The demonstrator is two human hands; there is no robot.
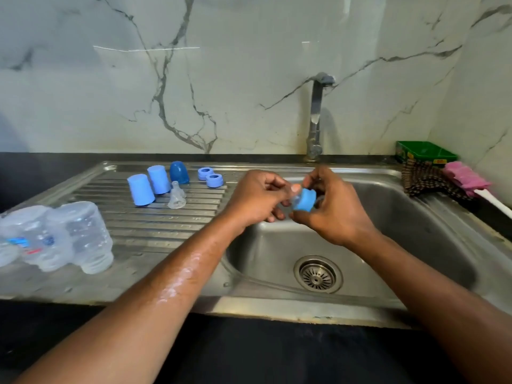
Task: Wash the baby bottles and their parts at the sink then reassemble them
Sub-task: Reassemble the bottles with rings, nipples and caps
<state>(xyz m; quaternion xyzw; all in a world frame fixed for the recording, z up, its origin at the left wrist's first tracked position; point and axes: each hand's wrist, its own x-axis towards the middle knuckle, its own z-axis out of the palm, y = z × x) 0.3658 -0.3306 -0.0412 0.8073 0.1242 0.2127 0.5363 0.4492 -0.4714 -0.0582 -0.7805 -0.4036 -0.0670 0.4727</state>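
Both hands' fingers (315,187) pinch a blue collar ring (304,200) and its clear teat (295,199) over the sink (415,217).

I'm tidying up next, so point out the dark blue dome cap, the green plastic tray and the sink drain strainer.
Dark blue dome cap (179,172), head view, front wall.
Green plastic tray (415,155), head view, front rim.
Sink drain strainer (317,274), head view, centre.

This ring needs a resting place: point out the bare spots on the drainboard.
Free: ribbed drainboard between the clear bottles and the sink basin's rim, and its front flat edge. Crowded: the back strip, with three caps, two nipples and two rings.
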